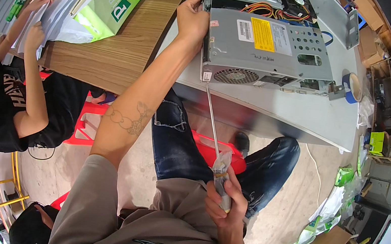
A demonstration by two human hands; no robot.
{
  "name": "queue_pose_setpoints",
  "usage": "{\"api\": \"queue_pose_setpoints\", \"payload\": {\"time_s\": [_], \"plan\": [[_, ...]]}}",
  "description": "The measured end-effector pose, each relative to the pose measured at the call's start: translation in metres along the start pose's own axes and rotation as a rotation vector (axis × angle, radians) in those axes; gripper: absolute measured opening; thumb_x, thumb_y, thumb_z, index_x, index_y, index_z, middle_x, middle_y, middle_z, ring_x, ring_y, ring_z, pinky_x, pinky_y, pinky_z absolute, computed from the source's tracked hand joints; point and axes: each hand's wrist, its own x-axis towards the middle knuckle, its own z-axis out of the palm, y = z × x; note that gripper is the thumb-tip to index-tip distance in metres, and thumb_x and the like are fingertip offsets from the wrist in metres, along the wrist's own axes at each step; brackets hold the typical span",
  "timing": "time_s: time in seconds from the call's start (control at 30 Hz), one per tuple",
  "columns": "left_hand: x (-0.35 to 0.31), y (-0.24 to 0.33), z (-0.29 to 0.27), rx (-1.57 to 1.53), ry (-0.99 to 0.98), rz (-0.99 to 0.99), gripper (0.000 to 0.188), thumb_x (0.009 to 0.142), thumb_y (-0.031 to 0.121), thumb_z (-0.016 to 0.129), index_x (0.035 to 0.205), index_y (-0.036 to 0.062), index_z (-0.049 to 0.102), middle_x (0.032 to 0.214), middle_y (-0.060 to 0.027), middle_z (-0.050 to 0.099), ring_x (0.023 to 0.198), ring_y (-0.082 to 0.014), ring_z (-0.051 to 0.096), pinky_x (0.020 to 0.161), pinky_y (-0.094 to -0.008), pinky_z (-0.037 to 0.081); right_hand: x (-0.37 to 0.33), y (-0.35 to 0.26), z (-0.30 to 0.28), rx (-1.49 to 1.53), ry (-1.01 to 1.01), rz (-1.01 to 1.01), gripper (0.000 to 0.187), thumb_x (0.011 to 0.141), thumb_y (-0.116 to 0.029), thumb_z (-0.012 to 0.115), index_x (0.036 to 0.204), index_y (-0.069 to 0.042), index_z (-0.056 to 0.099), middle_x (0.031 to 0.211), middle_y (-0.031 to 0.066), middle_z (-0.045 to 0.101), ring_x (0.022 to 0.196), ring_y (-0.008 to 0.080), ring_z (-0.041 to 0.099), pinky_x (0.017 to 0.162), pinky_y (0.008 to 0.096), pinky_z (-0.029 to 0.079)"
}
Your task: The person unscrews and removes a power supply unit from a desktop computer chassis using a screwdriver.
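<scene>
A grey metal computer case with an open top bay (269, 57) lies on a pale grey table (314, 113), ahead of the right hand (227, 198). Its side-to-side axis runs across the view, and the end with the round fan grille (236, 76) faces back toward that hand. A long, thin-shafted screwdriver with a clear-plastic-wrapped handle (213, 120) bridges the gap: the right hand's fingers are closed around the handle, and the shaft slants forward and leftward from the grip. Its far end reaches the case's near left corner; whether the tip actually touches metal or sits in a screw, I cannot tell. The left hand (193, 19) is the nearer to the case, set against its left side farther up from that corner; how far its fingers wrap underneath is hidden.

Beyond the left hand's contact, to its right, red, yellow and black wires (264, 9) show in the open bay. Well right of the screwdriver grip and ahead lies a blue roll of tape (351, 89). Behind the shaft, below table height, is a red plastic stool (237, 163). Left of the left hand, a co-worker in black (56, 115) handles papers above a brown wood-grain table (132, 35).
</scene>
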Motion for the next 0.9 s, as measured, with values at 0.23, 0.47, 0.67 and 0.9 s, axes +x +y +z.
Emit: {"api": "queue_pose_setpoints", "payload": {"time_s": [0.23, 0.47, 0.67, 0.9], "plan": [[0.003, -0.004, -0.003, -0.006, -0.005, 0.023, 0.068, 0.075, -0.025, 0.039, 0.140, -0.0080, 0.048, 0.126, -0.0242, 0.062, 0.105, -0.0213, 0.067, 0.086, -0.0271, 0.054, 0.000, -0.002, 0.001, -0.002, -0.003, 0.002, 0.050, 0.103, -0.023, 0.046, 0.151, -0.021, 0.031, 0.073, 0.0101, 0.045, 0.039, 0.0099, 0.037, 0.033, 0.0204, 0.029], [0.002, -0.001, -0.002, 0.003, 0.000, 0.000, 0.070, 0.074, -0.026, 0.037, 0.141, -0.0073, 0.048, 0.130, -0.0236, 0.061, 0.106, -0.0220, 0.066, 0.085, -0.0273, 0.055, -0.002, 0.008, -0.002, 0.066, 0.035, 0.004, 0.049, 0.103, -0.026, 0.047, 0.149, -0.020, 0.033, 0.073, 0.0083, 0.045, 0.039, 0.0088, 0.036, 0.033, 0.0205, 0.028], [0.001, 0.000, 0.000, 0.001, -0.008, -0.031, 0.070, 0.076, -0.025, 0.038, 0.142, -0.0047, 0.048, 0.131, -0.0226, 0.060, 0.107, -0.0219, 0.066, 0.084, -0.0271, 0.055, 0.000, 0.027, 0.004, 0.606, -0.023, 0.073, 0.044, 0.103, -0.024, 0.048, 0.146, -0.025, 0.039, 0.074, 0.0068, 0.045, 0.039, 0.0096, 0.036, 0.033, 0.0206, 0.029], [0.002, -0.003, -0.005, 0.048, -0.001, -0.036, 0.066, 0.079, -0.023, 0.046, 0.142, -0.0023, 0.049, 0.131, -0.0207, 0.062, 0.105, -0.0181, 0.066, 0.085, -0.0254, 0.054, 0.001, 0.008, 0.014, 0.108, 0.035, 0.018, 0.040, 0.103, -0.024, 0.047, 0.142, -0.020, 0.039, 0.073, 0.0085, 0.045, 0.038, 0.0094, 0.034, 0.033, 0.0213, 0.028]]}}
